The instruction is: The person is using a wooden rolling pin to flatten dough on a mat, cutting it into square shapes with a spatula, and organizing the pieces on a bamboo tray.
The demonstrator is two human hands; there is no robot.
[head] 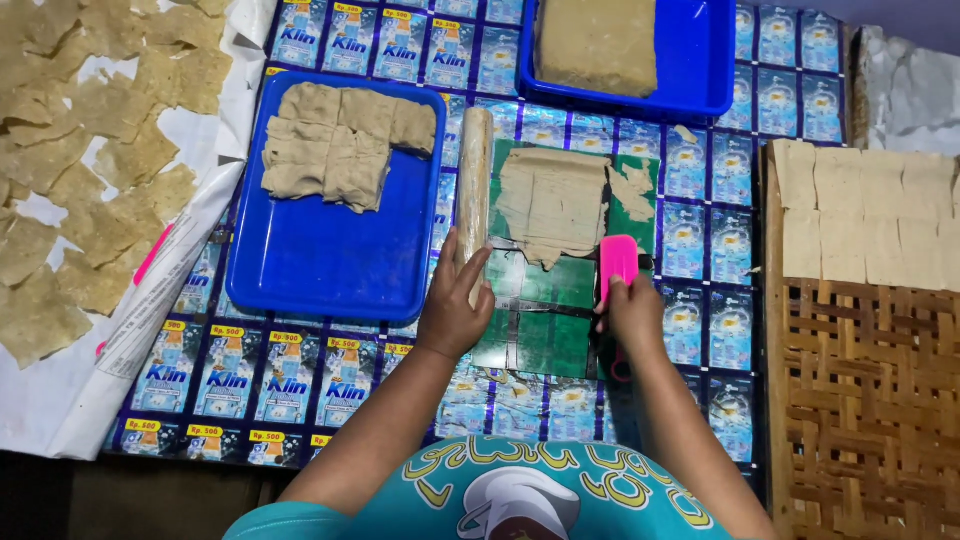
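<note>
My left hand rests on the near end of a dough-coated rolling pin that lies lengthwise beside a green cutting mat. My right hand grips a pink-handled scraper at the mat's right edge. A thin sheet of beige dough with ragged edges lies on the far half of the mat, with torn scraps to its right.
A blue tray on the left holds folded dough pieces. Another blue tray at the back holds a dough block. Cut squares lie on a woven rack at right. Dried pieces cover white paper at left.
</note>
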